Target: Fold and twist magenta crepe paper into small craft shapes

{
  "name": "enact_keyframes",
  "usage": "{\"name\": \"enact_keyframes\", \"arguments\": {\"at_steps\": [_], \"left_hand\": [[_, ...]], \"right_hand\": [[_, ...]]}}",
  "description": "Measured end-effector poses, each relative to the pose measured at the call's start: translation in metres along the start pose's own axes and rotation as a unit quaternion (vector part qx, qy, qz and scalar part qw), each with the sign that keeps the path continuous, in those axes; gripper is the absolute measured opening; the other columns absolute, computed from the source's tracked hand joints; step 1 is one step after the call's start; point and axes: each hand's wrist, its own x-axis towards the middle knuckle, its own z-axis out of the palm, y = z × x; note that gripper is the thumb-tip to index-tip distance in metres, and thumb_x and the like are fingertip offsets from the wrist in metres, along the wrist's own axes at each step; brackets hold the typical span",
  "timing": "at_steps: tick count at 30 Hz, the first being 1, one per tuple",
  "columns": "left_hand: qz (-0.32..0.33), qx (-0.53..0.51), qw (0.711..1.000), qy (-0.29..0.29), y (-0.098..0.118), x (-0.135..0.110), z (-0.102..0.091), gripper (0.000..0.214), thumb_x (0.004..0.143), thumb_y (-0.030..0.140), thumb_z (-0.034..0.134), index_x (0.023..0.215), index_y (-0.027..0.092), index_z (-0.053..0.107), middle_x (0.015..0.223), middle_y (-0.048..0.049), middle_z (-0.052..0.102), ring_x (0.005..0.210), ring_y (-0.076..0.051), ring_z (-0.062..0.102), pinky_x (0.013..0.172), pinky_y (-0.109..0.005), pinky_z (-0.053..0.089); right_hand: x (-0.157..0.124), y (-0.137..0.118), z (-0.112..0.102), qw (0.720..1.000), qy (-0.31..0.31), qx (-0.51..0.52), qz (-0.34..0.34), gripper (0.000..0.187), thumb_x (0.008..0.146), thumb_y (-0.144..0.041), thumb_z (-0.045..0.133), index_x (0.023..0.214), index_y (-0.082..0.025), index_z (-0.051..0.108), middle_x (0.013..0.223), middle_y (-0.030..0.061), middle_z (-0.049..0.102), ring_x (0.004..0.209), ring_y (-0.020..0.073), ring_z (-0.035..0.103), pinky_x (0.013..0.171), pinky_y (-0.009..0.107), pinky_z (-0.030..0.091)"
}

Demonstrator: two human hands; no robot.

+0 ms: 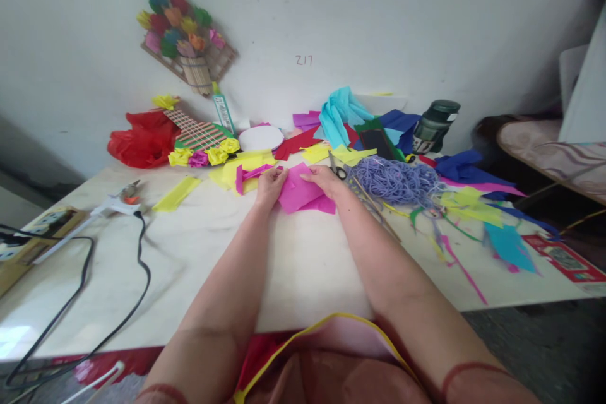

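A piece of magenta crepe paper (298, 194) is stretched between my two hands just above the white table. My left hand (271, 185) pinches its left edge between thumb and fingers. At its upper right, my right hand (322, 179) grips the paper with the thumb on top. Folded magenta strips (250, 172) lie just left of my left hand, over sheets of yellow paper (231, 172). Beside my right wrist rest black-handled scissors (339, 172). My palms and some fingertips are hidden from view.
A heap of purple-grey yarn (395, 180) and paper scraps lies at the right. Leftward are a glue gun (120, 200) with its black cord and a power strip (45, 227). A dark bottle (433, 126) stands at the back; a paper-flower decoration (184, 35) hangs on the wall.
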Motion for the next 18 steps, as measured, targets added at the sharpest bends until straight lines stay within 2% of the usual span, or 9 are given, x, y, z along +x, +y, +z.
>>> {"name": "enact_keyframes", "arguments": {"at_steps": [3,6,18], "left_hand": [[0.017,0.042,0.999,-0.007,-0.0016,0.0004,0.0002,0.028,0.074,0.042,0.061,0.064,0.016,0.056,0.057,-0.0002,0.053,0.052,-0.011,0.044,0.048,-0.023,0.031],[0.022,0.046,0.999,-0.012,-0.0018,0.0001,-0.0005,0.027,0.073,0.042,0.062,0.067,0.016,0.058,0.058,-0.0005,0.055,0.053,-0.011,0.046,0.049,-0.023,0.034],[0.01,0.027,0.998,-0.062,-0.0056,-0.0002,-0.0033,0.032,0.071,0.048,0.063,0.073,0.016,0.062,0.063,-0.0019,0.059,0.055,-0.013,0.05,0.048,-0.023,0.037]], "right_hand": [[-0.0003,0.0032,-0.0028,1.0,0.016,0.005,0.005,0.021,0.06,-0.031,0.075,0.072,-0.017,0.065,0.062,-0.0026,0.064,0.056,0.0117,0.055,0.059,0.024,0.045],[-0.0023,0.0027,-0.0023,0.999,0.024,0.018,0.014,0.018,0.06,-0.03,0.074,0.07,-0.017,0.066,0.059,-0.0033,0.064,0.055,0.0111,0.054,0.059,0.024,0.044],[-0.0086,-0.0033,0.002,0.997,0.04,0.069,0.018,0.014,0.06,-0.024,0.072,0.071,-0.017,0.069,0.064,-0.0021,0.068,0.058,0.0113,0.056,0.061,0.024,0.043]]}}
